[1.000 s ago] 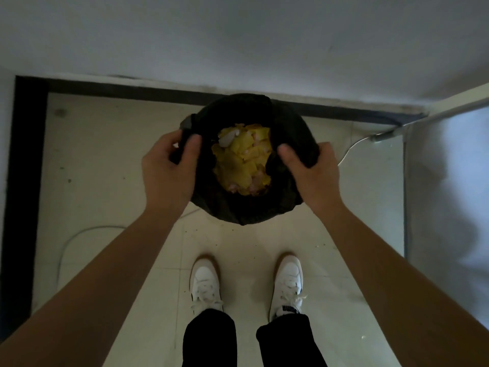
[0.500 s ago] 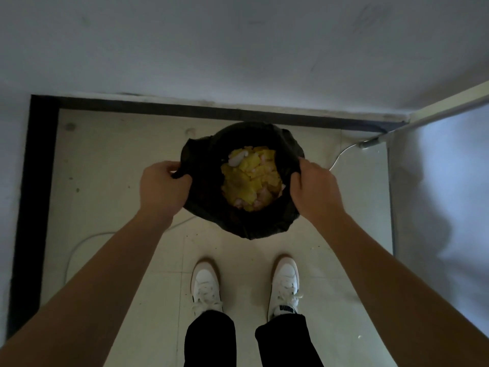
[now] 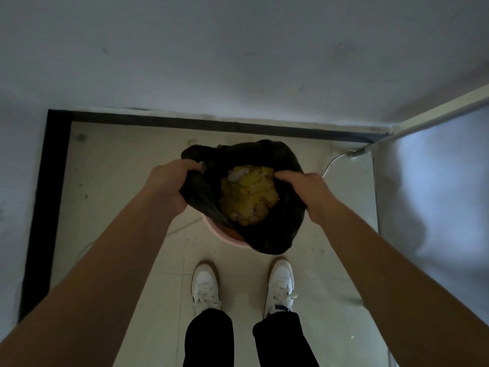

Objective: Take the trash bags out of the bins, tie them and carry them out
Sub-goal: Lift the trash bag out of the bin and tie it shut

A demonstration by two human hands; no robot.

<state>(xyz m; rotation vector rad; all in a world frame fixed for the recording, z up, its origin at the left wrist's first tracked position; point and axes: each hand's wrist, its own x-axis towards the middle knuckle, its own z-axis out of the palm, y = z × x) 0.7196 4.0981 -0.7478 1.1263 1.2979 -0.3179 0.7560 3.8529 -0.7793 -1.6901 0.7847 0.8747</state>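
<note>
Over the pink bin (image 3: 225, 238), your L hand (image 3: 169, 186) & R hand (image 3: 309, 193) each grip bunched rim of the black bag (image 3: 272, 234), fingers curled; yellow scraps (image 3: 248, 197) show inside

Bag: the thin black plastic trash bag (image 3: 264, 234) is mostly matt with a faint sheen. It is creased into fine folds where the left hand (image 3: 169, 186) and right hand (image 3: 309, 192) grip it.
Bin: the round pink plastic bin (image 3: 219, 235), at 7 o'clock of the bag, is smooth and dull.
Scraps: the yellow food scraps (image 3: 248, 197) are lumpy and moist-looking.
Floor: the pale square floor tiles (image 3: 119, 181) are smooth, low-gloss and speckled.
Wall: the white painted wall (image 3: 238, 62), at 12 o'clock, is matt and scuffed.
Panel: the grey flat panel (image 3: 428, 194), at 3 o'clock, is smooth with a soft sheen; its material is unclear.
Shoes: the white lace-up shoes (image 3: 205, 284), at 6 o'clock, are smooth and leather-like.
Trousers: the black cloth trousers (image 3: 209, 337) are matt.
</note>
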